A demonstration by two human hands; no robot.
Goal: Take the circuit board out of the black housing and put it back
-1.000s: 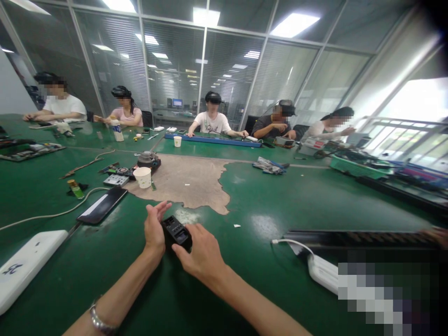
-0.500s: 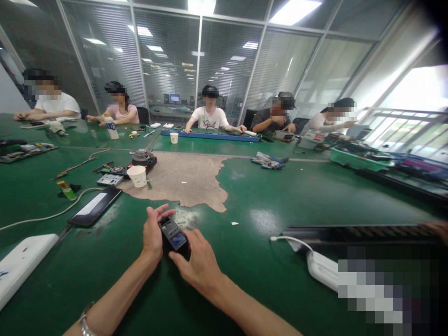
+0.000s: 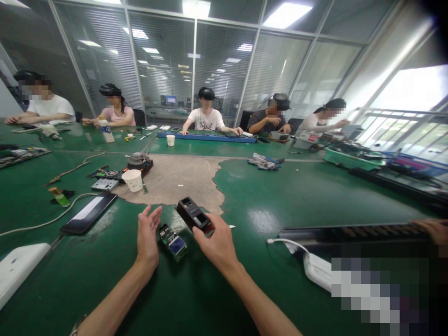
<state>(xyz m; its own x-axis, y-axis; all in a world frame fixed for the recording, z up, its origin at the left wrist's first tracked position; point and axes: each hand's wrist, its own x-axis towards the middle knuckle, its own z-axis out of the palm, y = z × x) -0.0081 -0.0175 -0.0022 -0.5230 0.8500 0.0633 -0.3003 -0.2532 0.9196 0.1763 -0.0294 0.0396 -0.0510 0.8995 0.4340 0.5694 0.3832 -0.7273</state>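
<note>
My right hand [image 3: 219,240] holds a black plastic casing [image 3: 192,213] with window openings, raised and tilted above the green table. Just left of it, a circuit board [image 3: 173,242] with a small blue screen lies uncovered. My left hand [image 3: 149,235] is beside the board's left edge, its fingers apart and nothing gripped. Whether that hand touches the board cannot be made out.
A phone [image 3: 90,213], a white device [image 3: 21,266] and a paper cup [image 3: 132,180] lie to the left. On the right are a black bar [image 3: 325,233] and a white adapter [image 3: 317,270]. Gloves [image 3: 263,161] lie farther back. Several people sit opposite.
The black casing has come off the circuit board and moved up and right with my right hand. The board now shows bare between my hands.
</note>
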